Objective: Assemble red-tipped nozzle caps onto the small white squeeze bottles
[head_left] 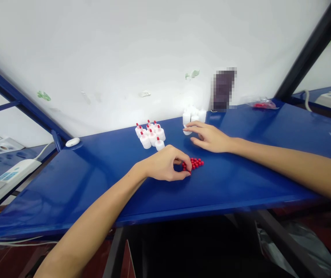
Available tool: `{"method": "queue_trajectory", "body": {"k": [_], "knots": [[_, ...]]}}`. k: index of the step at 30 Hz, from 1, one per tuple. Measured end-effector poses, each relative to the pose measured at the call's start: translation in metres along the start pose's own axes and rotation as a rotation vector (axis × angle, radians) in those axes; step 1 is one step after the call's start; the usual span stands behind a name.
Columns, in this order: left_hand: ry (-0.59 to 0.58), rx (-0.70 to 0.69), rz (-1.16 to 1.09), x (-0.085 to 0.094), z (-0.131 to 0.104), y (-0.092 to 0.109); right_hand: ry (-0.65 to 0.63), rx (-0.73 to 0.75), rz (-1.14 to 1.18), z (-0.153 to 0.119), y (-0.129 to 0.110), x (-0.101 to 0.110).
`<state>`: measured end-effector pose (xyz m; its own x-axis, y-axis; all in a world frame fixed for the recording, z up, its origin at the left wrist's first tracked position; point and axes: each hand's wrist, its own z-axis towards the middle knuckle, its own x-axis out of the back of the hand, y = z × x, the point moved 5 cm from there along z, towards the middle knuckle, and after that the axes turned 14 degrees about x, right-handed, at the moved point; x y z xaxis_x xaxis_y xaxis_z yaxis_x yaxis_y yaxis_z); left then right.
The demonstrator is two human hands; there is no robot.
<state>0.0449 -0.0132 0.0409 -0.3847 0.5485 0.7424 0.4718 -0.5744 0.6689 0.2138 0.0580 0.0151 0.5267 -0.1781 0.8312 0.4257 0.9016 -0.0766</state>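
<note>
Midway between the front and back edges of the blue tabletop, the left hand bends down to a close cluster of small red caps. Its thumb and forefinger curl toward each other at the cluster's near left side; whether a cap is pinched between them I cannot tell.

A little farther back, the right hand has its thumb spread from its fingers, the fingertips at a single white bottle; I cannot tell whether they grasp it or only touch it.

Beyond the left hand, white bottles with red tips stand upright near the back edge, one nearer than the others. At the back left corner lies a white oval object.

Along the back edge, beyond the right hand, more white bottles stand tightly grouped. Right of them is a dark, pixelated object against the white wall, and toward the back right corner lies a clear bag with something red inside.
</note>
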Motion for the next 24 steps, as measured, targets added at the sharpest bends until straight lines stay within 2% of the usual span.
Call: {"method": "queue_trajectory", "body": {"k": [3, 6, 10, 14, 18, 24], "knots": [[0.118, 0.046, -0.074, 0.01, 0.0, -0.002, 0.044, 0.067, -0.014, 0.002, -0.008, 0.006], [0.247, 0.064, -0.113, 0.022, -0.001, -0.005, 0.147, 0.148, 0.005, 0.005, -0.024, 0.016], [0.367, 0.091, -0.217, 0.029, 0.0, -0.016, 0.261, 0.242, 0.017, 0.009, -0.047, 0.026], [0.45, 0.142, -0.372, 0.026, 0.006, -0.032, 0.281, 0.339, -0.03, 0.008, -0.06, 0.029], [0.562, 0.111, -0.551, 0.028, 0.01, -0.045, 0.265, 0.415, -0.044, 0.006, -0.066, 0.03], [0.598, 0.032, -0.654, 0.035, 0.009, -0.045, 0.264, 0.427, -0.035, 0.007, -0.071, 0.027]]}}
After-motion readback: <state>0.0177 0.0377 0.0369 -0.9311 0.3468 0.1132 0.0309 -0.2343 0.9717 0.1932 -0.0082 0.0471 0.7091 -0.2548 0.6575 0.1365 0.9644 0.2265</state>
